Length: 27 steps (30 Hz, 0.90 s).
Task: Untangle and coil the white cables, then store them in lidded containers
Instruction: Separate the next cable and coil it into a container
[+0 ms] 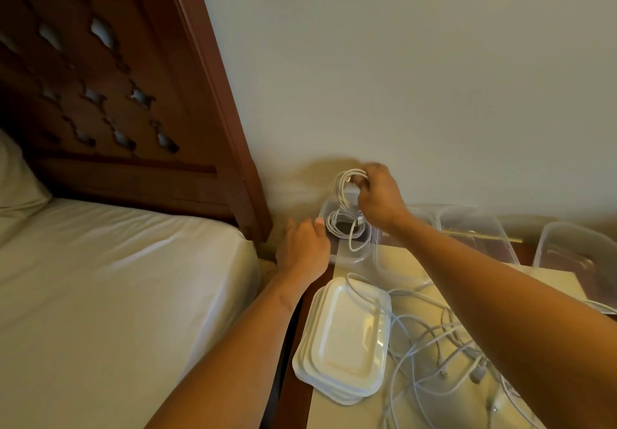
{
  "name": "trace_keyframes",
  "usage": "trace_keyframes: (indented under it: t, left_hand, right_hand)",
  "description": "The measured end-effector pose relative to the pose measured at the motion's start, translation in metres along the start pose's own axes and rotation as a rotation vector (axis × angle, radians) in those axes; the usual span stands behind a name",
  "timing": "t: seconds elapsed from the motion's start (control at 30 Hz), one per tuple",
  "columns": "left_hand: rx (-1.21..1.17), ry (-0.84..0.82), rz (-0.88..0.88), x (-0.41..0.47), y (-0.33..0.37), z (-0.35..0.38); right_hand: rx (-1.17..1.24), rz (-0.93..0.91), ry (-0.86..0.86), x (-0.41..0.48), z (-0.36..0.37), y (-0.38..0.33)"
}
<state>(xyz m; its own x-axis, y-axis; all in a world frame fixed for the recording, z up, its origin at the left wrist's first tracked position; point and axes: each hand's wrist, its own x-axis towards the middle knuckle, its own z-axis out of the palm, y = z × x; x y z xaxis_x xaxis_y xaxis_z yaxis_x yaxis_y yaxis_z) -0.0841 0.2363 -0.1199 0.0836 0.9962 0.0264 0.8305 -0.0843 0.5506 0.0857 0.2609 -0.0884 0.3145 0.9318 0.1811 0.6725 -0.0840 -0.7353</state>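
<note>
Head view, centre of frame. Right hand (377, 196): fingers clamped on the top of the coiled white cable (345, 188); its lower loops lay inside the clear container (354, 255).

Left hand (303, 248): against the container's left wall, thumb at the rim; whether my fingers curled round it I could not tell.

Risks, as I judged them: the springy coil could unwind on release and overhang the rim, fouling a lid; the light tub could slide.

Lids (347, 338), lower centre: stacked, white, glossy, rounded rectangles.

Loose cables (430, 345), lower right: thin, smooth, tangled.
</note>
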Motion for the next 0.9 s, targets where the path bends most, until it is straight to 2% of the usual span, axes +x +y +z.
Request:
trace_keyframes:
  t: [0.07,0.13,0.2,0.3,0.37,0.5,0.63,0.73,0.8,0.9]
  left_hand:
    - [-0.103,0.15,0.055,-0.003,0.01,-0.015]
    - [-0.35,0.219,0.135,-0.009,0.029,-0.04]
    - [-0.591,0.082,0.258,-0.022,0.054,-0.073]
    - [-0.714,-0.191,0.405,-0.059,0.087,-0.113]
    - [-0.763,-0.246,0.392,-0.09,0.101,-0.132]
    - [-1.025,-0.438,0.298,-0.156,0.122,-0.152]
    - [-1.149,-0.556,0.222,-0.21,0.137,-0.154]
    - [-1.19,-0.656,0.28,-0.245,0.144,-0.155]
    - [-1.188,-0.624,0.318,-0.266,0.148,-0.152]
    - [-1.28,-0.578,0.28,-0.285,0.151,-0.151]
  right_hand:
    - [0.049,-0.018,0.057,-0.009,-0.021,-0.016]
    - [0.1,-0.051,0.088,-0.025,-0.048,-0.036]
    - [0.148,-0.092,0.069,-0.048,-0.074,-0.055]
    - [0.268,-0.143,-0.002,-0.088,-0.112,-0.074]
    - [0.38,-0.132,-0.051,-0.12,-0.135,-0.079]
    - [0.545,-0.051,-0.164,-0.188,-0.171,-0.085]
    - [0.729,0.001,-0.198,-0.242,-0.204,-0.092]
    - [0.62,-0.039,-0.162,-0.278,-0.223,-0.097]
    - [0.615,-0.035,-0.162,-0.297,-0.235,-0.099]
    - [0.806,0.009,-0.231,-0.318,-0.253,-0.095]
